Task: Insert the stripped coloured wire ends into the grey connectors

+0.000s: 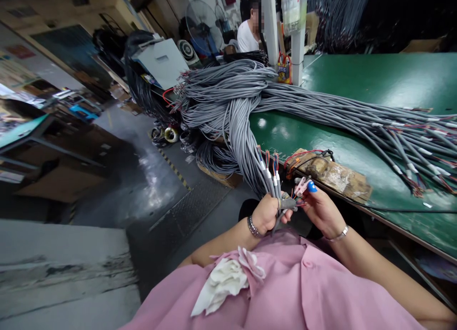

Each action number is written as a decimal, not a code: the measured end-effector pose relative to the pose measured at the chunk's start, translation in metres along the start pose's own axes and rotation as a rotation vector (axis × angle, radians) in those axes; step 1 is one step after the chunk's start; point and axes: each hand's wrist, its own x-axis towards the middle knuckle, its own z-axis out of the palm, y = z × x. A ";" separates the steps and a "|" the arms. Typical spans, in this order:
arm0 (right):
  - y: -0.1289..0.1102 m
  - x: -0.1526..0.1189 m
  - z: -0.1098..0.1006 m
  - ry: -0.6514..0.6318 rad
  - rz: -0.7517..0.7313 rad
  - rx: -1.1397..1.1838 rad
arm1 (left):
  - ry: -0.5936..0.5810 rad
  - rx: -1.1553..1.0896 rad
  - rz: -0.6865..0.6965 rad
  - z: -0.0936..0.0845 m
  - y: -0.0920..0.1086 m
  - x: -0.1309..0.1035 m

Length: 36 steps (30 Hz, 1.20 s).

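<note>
My left hand (268, 213) is closed around several grey cables (278, 189) just below my chest. Their stripped ends, with coloured wires (267, 157) and white bands, stick up past the fingers. Grey coverings wrap some of its fingertips. Close on the right, my right hand (323, 212) is pinched, with a blue cover (312, 186) on one fingertip. Between its fingers is a small pink clip-like piece (302, 185), beside a few orange and red wire ends of a cable pointing toward it. The fingers partly hide that cable end.
A big bundle of grey cables (228, 82) drapes over the green table (357, 77) and hangs off its edge. A worn wooden block (332, 175) with red and black leads lies near that edge. Behind the table is a person (248, 35), near a fan (204, 27).
</note>
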 end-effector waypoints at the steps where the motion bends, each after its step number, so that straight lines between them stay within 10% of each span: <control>1: 0.000 0.000 0.000 0.000 -0.001 0.002 | 0.004 0.005 -0.001 0.000 0.000 0.000; 36: -0.005 -0.002 0.002 0.024 0.037 -0.055 | 0.102 -0.018 0.138 0.009 -0.007 -0.011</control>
